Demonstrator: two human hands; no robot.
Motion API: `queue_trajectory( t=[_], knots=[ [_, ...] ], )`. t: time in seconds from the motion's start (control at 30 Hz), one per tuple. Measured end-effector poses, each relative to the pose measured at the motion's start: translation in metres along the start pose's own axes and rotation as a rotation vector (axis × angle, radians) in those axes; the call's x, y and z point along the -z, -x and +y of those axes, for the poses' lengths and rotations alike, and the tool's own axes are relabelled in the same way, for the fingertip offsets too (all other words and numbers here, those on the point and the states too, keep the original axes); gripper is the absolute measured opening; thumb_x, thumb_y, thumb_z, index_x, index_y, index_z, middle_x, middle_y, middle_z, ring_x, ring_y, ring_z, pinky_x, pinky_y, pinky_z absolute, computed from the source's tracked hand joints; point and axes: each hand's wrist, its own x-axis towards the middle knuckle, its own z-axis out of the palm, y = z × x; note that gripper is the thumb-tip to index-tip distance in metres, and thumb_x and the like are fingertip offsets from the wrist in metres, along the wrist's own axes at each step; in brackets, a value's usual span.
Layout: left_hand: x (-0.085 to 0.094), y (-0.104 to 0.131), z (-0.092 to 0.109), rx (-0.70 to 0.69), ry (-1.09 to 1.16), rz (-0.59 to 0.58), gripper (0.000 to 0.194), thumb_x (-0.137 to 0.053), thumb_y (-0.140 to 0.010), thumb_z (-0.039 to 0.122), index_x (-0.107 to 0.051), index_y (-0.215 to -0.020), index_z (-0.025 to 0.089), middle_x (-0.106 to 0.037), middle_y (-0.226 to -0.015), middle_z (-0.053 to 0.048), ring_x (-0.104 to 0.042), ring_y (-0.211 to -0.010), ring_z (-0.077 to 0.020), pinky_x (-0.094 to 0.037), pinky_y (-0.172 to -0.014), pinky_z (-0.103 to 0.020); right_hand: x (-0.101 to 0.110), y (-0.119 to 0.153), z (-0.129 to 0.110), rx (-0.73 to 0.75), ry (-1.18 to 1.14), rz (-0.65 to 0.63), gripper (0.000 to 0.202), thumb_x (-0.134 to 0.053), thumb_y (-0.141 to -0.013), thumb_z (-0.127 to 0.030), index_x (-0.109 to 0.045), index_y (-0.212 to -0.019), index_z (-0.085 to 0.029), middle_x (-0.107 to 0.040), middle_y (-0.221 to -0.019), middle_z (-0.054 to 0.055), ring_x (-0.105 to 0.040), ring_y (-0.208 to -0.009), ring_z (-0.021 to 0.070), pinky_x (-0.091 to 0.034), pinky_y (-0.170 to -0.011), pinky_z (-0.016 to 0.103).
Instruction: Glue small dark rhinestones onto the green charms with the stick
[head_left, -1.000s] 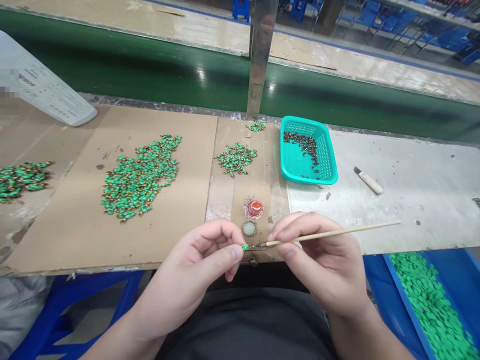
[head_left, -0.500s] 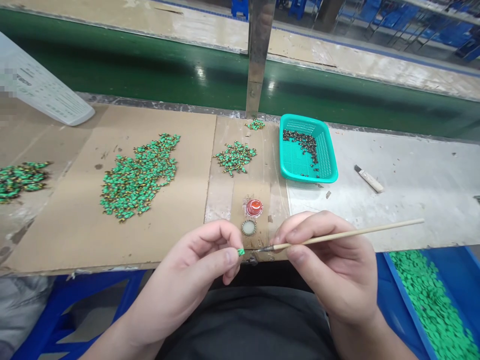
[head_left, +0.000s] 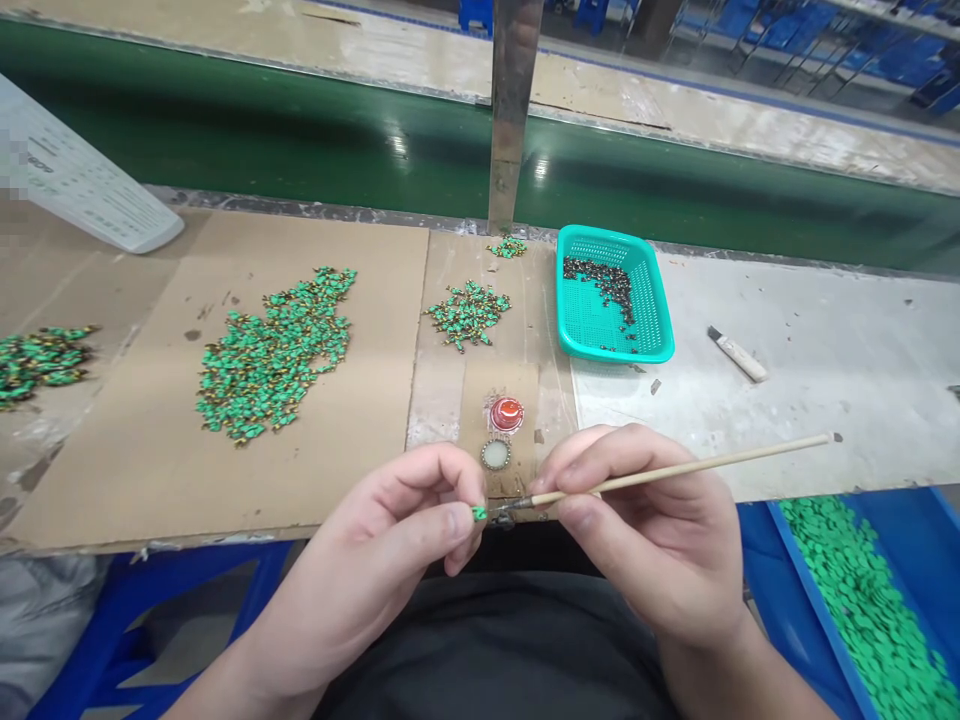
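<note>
Closely pinched, the thumb and index finger of the left hand [head_left: 397,545] hold a tiny green piece [head_left: 479,513] by its end, just over the near edge of the worktop [head_left: 840,370], while its other fingers curl loosely beneath. Opposite, the right hand [head_left: 645,530] has its fingers closed around a thin wooden brush [head_left: 690,467], gripped like a pen close to the bristles, with the handle slanting up to the right. The bristle tip points at the green piece; whether the two touch is too small to tell. Just beyond the fingers, back from the near edge, lie a round pale disc with a beaded rim [head_left: 496,455] and, behind it, a glossy red cap [head_left: 507,413]. Towards the far edge sit a small green cluster [head_left: 469,313] and, to its right, a turquoise basket [head_left: 615,352] with dark bits [head_left: 600,275] inside. A broad heap of green-and-gold pieces [head_left: 277,360] spreads over a cardboard sheet [head_left: 360,470] on the left, and a short white-handled tool [head_left: 739,358] lies on the right, well apart from both hands
</note>
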Motion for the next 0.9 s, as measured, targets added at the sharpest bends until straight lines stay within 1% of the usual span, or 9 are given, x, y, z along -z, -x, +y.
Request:
queue_trajectory(
  t=[0.17,0.27,0.43,0.53,0.6,0.7,0.77,0.83,0.9],
  knots=[
    [-0.002,0.000,0.001,0.005,-0.011,0.021,0.028,-0.104,-0.094,0.043,-0.087,-0.084,0.023,-0.068,-0.070,0.001,-0.056,-0.065,-0.0147,-0.049,-0.064,-0.025,0.000,0.001,0.001,-0.007,0.013,0.006,0.029,-0.088,-0.104,-0.003,-0.090,-0.119,-0.028,-0.090,-0.107,0.004,-0.087,-0.096,0.0213,-0.073,-0.090,0.035],
    [-0.001,-0.001,0.001,-0.002,-0.017,0.022,0.027,-0.104,-0.093,0.042,-0.087,-0.083,0.023,-0.068,-0.070,0.001,-0.056,-0.064,-0.0148,-0.048,-0.063,-0.025,0.000,0.001,0.000,-0.005,0.023,0.000,0.029,-0.087,-0.104,-0.003,-0.090,-0.117,-0.029,-0.090,-0.106,0.003,-0.087,-0.095,0.0217,-0.073,-0.090,0.036],
    [0.000,-0.001,0.000,0.011,0.003,0.003,0.030,-0.105,-0.095,0.047,-0.088,-0.085,0.024,-0.068,-0.073,0.002,-0.057,-0.066,-0.0145,-0.050,-0.065,-0.025,-0.001,0.000,-0.001,-0.005,0.025,0.001,0.029,-0.087,-0.103,-0.002,-0.090,-0.117,-0.028,-0.090,-0.105,0.004,-0.087,-0.095,0.0206,-0.072,-0.089,0.034],
    [0.000,-0.002,0.000,0.001,0.025,-0.003,0.032,-0.106,-0.095,0.048,-0.088,-0.086,0.024,-0.068,-0.074,0.002,-0.057,-0.067,-0.0144,-0.049,-0.065,-0.025,-0.002,-0.001,0.000,0.007,-0.030,0.016,0.023,-0.089,-0.105,-0.007,-0.091,-0.117,-0.027,-0.090,-0.105,0.005,-0.087,-0.095,0.0215,-0.073,-0.087,0.035],
    [0.002,-0.003,-0.002,-0.017,0.043,-0.009,0.031,-0.106,-0.095,0.048,-0.088,-0.087,0.024,-0.068,-0.074,0.001,-0.056,-0.066,-0.0141,-0.048,-0.065,-0.025,0.000,-0.002,0.001,0.041,-0.054,0.063,0.017,-0.092,-0.107,-0.013,-0.091,-0.116,-0.027,-0.089,-0.100,0.005,-0.086,-0.090,0.0217,-0.073,-0.081,0.035],
    [0.009,-0.004,-0.005,-0.027,0.042,0.003,0.029,-0.103,-0.098,0.048,-0.088,-0.090,0.025,-0.068,-0.074,0.001,-0.052,-0.066,-0.0144,-0.046,-0.064,-0.026,0.012,-0.007,0.002,0.088,-0.062,0.164,0.008,-0.088,-0.112,-0.021,-0.089,-0.116,-0.028,-0.083,-0.083,0.000,-0.079,-0.070,0.0192,-0.068,-0.065,0.033],
    [0.017,-0.006,-0.007,-0.015,0.015,0.033,0.031,-0.101,-0.099,0.050,-0.087,-0.090,0.025,-0.066,-0.074,0.000,-0.051,-0.067,-0.0154,-0.046,-0.064,-0.026,0.027,-0.017,0.003,0.113,-0.012,0.212,0.013,-0.079,-0.116,-0.020,-0.088,-0.116,-0.029,-0.082,-0.077,-0.002,-0.078,-0.063,0.0189,-0.068,-0.062,0.033],
    [0.025,-0.008,-0.007,-0.009,-0.011,0.082,0.034,-0.102,-0.097,0.053,-0.085,-0.088,0.025,-0.064,-0.074,0.000,-0.049,-0.068,-0.0166,-0.046,-0.064,-0.027,0.046,-0.034,0.003,0.160,0.120,0.251,0.019,-0.074,-0.114,-0.017,-0.089,-0.110,-0.027,-0.086,-0.085,0.001,-0.084,-0.074,0.0215,-0.072,-0.071,0.037],
    [0.028,-0.010,-0.005,-0.007,-0.022,0.152,0.039,-0.105,-0.091,0.057,-0.083,-0.084,0.025,-0.062,-0.074,0.001,-0.048,-0.069,-0.0170,-0.046,-0.063,-0.027,0.066,-0.059,0.004,0.209,0.308,0.276,0.019,-0.073,-0.112,-0.019,-0.089,-0.105,-0.026,-0.091,-0.100,0.004,-0.090,-0.095,0.0247,-0.075,-0.087,0.042]
  ],
)
